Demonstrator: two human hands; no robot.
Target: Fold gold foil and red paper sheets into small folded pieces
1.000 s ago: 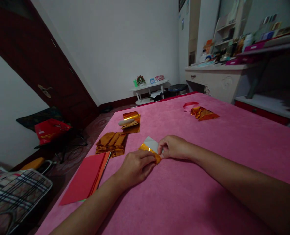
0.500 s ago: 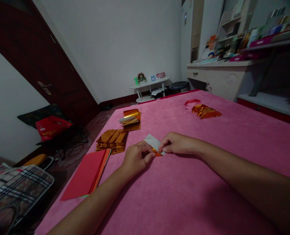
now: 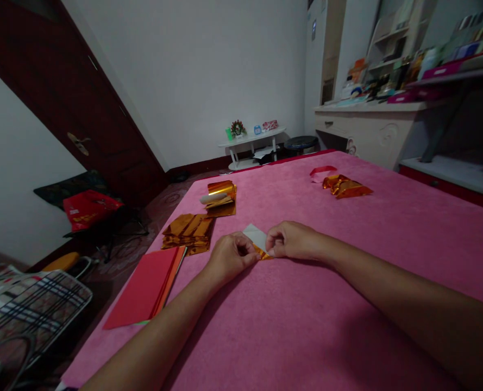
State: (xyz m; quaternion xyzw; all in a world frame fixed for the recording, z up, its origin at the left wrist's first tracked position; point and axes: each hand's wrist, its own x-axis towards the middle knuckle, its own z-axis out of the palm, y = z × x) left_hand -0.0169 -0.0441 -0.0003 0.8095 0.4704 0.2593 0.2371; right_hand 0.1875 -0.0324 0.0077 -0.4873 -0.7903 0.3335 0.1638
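Observation:
A small sheet of paper (image 3: 255,234), pale on its upper face with a gold folded strip along its near edge, lies on the pink cloth (image 3: 306,326). My left hand (image 3: 232,257) pinches the left part of the gold strip between thumb and fingers. On the right side, my right hand (image 3: 290,240) has its thumb and fingertips closed on the sheet's right corner. The fingertips hide parts of both edges. Left of my left hand sits a stack of gold foil sheets (image 3: 190,232).
Red and orange papers (image 3: 145,288) lie at the left edge. Behind the foil stack is a gold foil bundle (image 3: 220,200) with a grey object. Crumpled gold foil (image 3: 347,187) and a pink-red band (image 3: 321,172) lie at the far right. A plaid bag (image 3: 37,304) stands beside the bed-like surface.
The whole view has shifted slightly. Both hands stay at the sheet, with only a small change in finger position along the gold strip.

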